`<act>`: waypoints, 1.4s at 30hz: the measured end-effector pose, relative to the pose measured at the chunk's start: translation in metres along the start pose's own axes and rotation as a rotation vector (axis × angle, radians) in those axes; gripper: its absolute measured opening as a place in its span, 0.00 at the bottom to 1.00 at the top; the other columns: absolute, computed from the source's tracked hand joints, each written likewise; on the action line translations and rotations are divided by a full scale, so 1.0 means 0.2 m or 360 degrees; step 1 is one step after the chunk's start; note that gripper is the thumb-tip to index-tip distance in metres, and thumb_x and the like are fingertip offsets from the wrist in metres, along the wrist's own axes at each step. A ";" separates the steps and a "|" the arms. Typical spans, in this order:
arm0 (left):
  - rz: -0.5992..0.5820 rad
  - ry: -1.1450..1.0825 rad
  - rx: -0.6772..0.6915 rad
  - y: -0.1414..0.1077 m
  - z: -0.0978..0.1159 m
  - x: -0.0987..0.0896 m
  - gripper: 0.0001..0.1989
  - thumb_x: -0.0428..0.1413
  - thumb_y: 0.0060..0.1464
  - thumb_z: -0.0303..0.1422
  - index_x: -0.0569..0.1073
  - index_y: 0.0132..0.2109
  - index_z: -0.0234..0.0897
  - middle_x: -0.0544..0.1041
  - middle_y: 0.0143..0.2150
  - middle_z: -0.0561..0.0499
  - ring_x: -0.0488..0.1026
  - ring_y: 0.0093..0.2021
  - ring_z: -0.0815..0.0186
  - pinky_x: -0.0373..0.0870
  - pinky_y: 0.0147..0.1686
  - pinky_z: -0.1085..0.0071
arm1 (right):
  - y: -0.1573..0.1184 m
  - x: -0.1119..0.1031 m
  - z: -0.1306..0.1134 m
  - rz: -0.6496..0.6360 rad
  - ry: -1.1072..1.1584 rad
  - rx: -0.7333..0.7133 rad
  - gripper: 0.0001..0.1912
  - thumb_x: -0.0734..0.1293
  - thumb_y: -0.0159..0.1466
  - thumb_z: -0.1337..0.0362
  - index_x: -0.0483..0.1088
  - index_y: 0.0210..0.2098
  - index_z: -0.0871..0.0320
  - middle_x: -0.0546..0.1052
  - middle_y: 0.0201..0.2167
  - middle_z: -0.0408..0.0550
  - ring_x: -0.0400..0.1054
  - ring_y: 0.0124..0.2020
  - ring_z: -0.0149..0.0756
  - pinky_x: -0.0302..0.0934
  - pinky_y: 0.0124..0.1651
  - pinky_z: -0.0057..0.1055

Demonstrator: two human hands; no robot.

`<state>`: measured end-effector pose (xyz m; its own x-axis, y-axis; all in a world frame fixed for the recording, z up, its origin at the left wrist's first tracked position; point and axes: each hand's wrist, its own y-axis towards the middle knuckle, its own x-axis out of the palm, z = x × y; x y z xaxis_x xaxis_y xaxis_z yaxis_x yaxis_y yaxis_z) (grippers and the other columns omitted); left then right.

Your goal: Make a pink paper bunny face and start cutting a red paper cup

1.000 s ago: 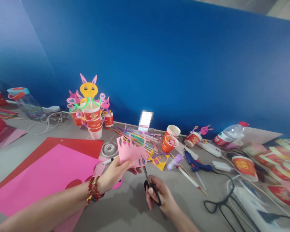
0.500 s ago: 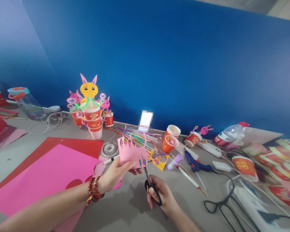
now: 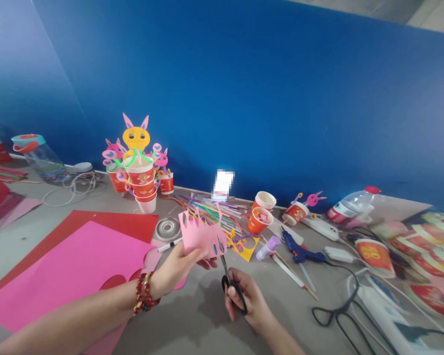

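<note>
Pinched in my left hand is a piece of pink paper with a jagged, cut-out top edge. Two small dark blue ovals show near its lower right corner. My right hand has its fingers through the handles of black-handled scissors. Their blades reach up to the lower right of the paper, beside the blue ovals. Whether the blade tips lie in front of the paper or partly through it is hard to tell.
Bright pink paper over a red sheet covers the left. Stacked-cup figures stand behind. Straws and pipe cleaners, paper cups, a glue stick, a blue glue gun and a bottle lie across the back and right.
The pink paper has shifted very slightly in my left hand, its top edge tipping a little left. My right hand and the scissors look almost still.
</note>
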<state>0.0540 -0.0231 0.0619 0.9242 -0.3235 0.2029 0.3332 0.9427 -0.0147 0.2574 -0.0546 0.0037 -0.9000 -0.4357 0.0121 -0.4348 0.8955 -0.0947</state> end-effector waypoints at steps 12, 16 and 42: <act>-0.0004 0.0145 -0.0011 -0.01 0.00 0.02 0.14 0.55 0.55 0.39 0.79 0.35 0.33 0.81 0.31 0.44 0.77 0.33 0.57 0.74 0.36 0.64 | 0.00 0.00 0.03 -0.0049 0.0086 0.0010 0.32 0.66 0.52 0.32 0.55 0.27 0.55 0.61 0.14 0.34 0.62 0.13 0.26 0.42 0.17 0.20; -0.0002 0.0138 -0.0016 -0.01 0.00 0.01 0.13 0.55 0.55 0.38 0.79 0.35 0.33 0.81 0.31 0.44 0.77 0.33 0.57 0.74 0.36 0.64 | 0.00 0.00 0.02 -0.0062 0.0073 -0.0010 0.32 0.65 0.52 0.32 0.55 0.27 0.55 0.61 0.13 0.34 0.59 0.12 0.25 0.42 0.17 0.20; 0.0023 0.0078 -0.0061 -0.02 0.00 0.03 0.14 0.58 0.53 0.40 0.79 0.35 0.32 0.81 0.31 0.45 0.77 0.33 0.59 0.74 0.35 0.67 | -0.01 0.01 0.05 -0.0069 0.0169 -0.0047 0.31 0.64 0.56 0.34 0.61 0.32 0.58 0.68 0.18 0.39 0.60 0.14 0.25 0.42 0.16 0.20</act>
<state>0.0585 -0.0283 0.0637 0.9367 -0.3143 0.1544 0.3257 0.9439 -0.0547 0.2567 -0.0591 -0.0051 -0.8777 -0.4636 0.1212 -0.4728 0.8790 -0.0623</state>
